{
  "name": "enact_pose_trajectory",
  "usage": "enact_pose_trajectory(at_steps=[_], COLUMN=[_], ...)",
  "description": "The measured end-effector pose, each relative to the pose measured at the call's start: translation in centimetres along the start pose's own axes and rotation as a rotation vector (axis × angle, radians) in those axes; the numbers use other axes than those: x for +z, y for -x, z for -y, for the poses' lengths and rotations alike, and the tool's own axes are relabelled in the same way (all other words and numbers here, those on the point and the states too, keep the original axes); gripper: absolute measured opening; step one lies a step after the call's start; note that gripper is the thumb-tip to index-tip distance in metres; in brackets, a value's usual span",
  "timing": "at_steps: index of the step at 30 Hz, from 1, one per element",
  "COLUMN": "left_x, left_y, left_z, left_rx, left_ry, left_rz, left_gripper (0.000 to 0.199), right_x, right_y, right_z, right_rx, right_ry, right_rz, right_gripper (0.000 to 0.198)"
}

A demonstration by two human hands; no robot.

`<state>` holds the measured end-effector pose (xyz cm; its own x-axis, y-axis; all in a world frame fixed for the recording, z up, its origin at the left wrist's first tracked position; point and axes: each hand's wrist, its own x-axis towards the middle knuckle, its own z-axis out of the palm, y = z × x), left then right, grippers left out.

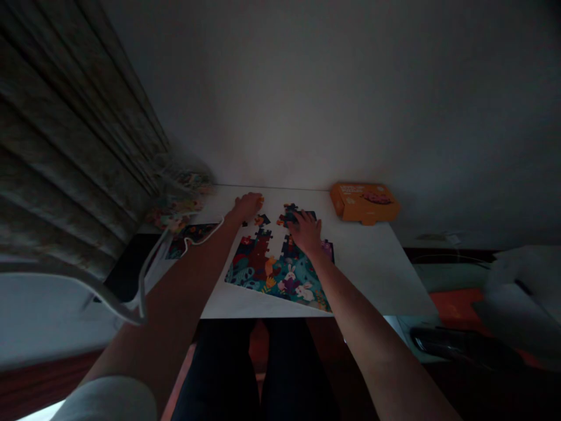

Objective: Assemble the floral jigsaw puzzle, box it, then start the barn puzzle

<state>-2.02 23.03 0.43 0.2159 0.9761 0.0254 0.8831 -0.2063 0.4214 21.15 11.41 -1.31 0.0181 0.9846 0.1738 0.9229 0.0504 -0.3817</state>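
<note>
A partly joined jigsaw puzzle with rabbits and plants lies on the white table in front of me. My left hand is beyond its upper left part, fingers closed around a puzzle piece that shows a bit of orange at the fingertips. Just below that hand lies a loose dark puzzle piece. My right hand rests with spread fingers on the upper right part of the puzzle, touching a joined dark section. A gap runs between the two upper sections.
An orange puzzle box stands at the table's back right. More dark puzzle parts lie left, partly behind my left arm. A white cable or tube crosses the left side near my forearm. Curtains hang left; a wall is behind the table.
</note>
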Motion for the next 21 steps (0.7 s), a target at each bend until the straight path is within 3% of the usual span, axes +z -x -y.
enact_pose_trajectory(at_steps=[6,10,12,17,21], left_x=[-1.2,-1.8,-2.0,-1.8,-1.2], left_y=[-2.1,-2.4,-2.2,0.2,4.0], left_z=[0.3,0.8,0.7,-0.4,-1.0], left_rx=[-0.119,-0.118,-0.099,0.052,0.159], left_ry=[-0.031,0.001,0.017,0.021,-0.081], left_rz=[0.114,0.179,0.154,-0.026,-0.001], left_gripper=[0.066,0.042,0.031,0.022,0.028], right_x=[-0.4,-0.5,-0.4,-0.4,-0.3], right_y=[0.1,-0.3,-0.5,-0.9,-0.7], right_z=[0.3,0.2,0.2,0.1,0.0], right_rx=[-0.108,-0.168,-0.193,-0.218,-0.200], right_ry=[-0.004,-0.012,-0.013,-0.046,-0.139], right_rz=[0.069,0.112,0.131,0.132,0.104], right_gripper=[0.050,0.050,0.049,0.045,0.042])
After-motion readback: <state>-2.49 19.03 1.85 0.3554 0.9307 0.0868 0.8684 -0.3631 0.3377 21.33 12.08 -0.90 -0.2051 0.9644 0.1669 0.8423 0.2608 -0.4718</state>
